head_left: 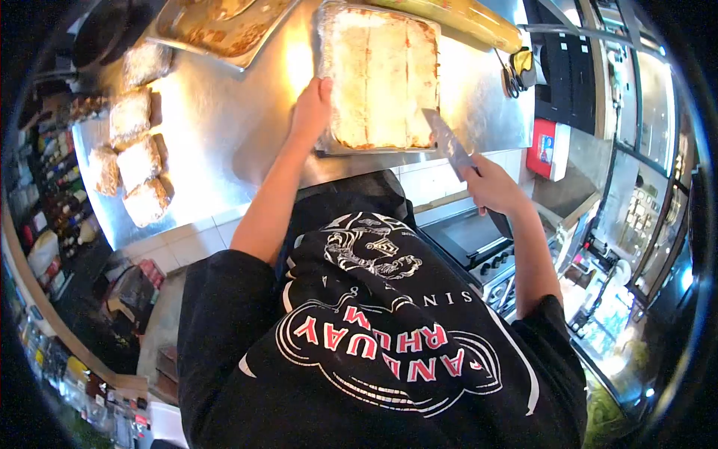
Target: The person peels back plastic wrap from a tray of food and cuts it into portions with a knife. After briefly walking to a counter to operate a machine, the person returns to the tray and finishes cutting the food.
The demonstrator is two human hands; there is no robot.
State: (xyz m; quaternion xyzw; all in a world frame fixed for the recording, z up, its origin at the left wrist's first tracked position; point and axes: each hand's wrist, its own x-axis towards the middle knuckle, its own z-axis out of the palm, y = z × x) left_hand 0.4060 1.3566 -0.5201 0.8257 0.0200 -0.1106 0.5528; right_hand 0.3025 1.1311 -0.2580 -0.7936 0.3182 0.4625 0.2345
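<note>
From where I stand, the person's right hand is clenched round the dark handle of a knife, fingers curled in tight, with the blade slanting up and away to the left. Its tip sits at the lower right corner of a pale baked slab; I can't tell whether the edge presses in. The slab lies in a shallow tray by the near edge of a metal table, with two long lines running down its top and browned bits along its border.

The left hand is at the tray's left side, the thumb raised against the edge. The other fingers are mostly hidden from me, so I can't say whether they grip or merely rest there.

Over to the left sits a group of wrapped pieces, below a browned, stained pan. Past the slab on the right are a long yellowish roll and black-handled scissors.
</note>
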